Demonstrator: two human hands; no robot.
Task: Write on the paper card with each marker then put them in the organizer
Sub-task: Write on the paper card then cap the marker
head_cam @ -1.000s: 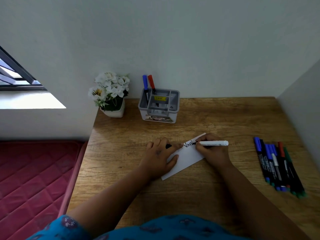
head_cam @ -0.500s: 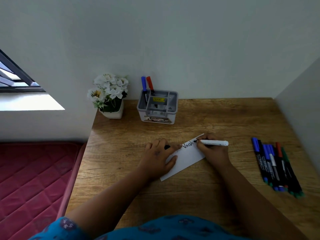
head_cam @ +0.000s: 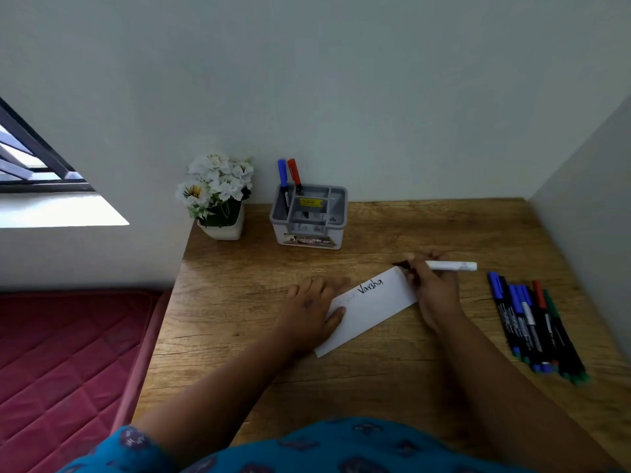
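Note:
A white paper card (head_cam: 370,308) lies slanted on the wooden desk (head_cam: 375,230), with black handwriting near its upper edge. My left hand (head_cam: 312,310) rests flat on the card's left end. My right hand (head_cam: 432,285) grips a white marker (head_cam: 450,266) whose black tip sits just off the card's upper right corner. The grey organizer (head_cam: 309,220) stands at the back of the desk, and in its left compartment stand a blue marker (head_cam: 282,175) and a red marker (head_cam: 294,175). Several markers (head_cam: 536,326) lie in a row on the right.
A white pot of white flowers (head_cam: 218,196) stands at the desk's back left corner. Walls close in the desk at the back and on the right (head_cam: 590,199). Left of the desk lies a red mattress (head_cam: 65,363) under a window (head_cam: 30,162).
The handwriting has grown by more letters. My right hand has moved right with the marker, and its tip is now lifted off past the card's corner. My left hand stays put.

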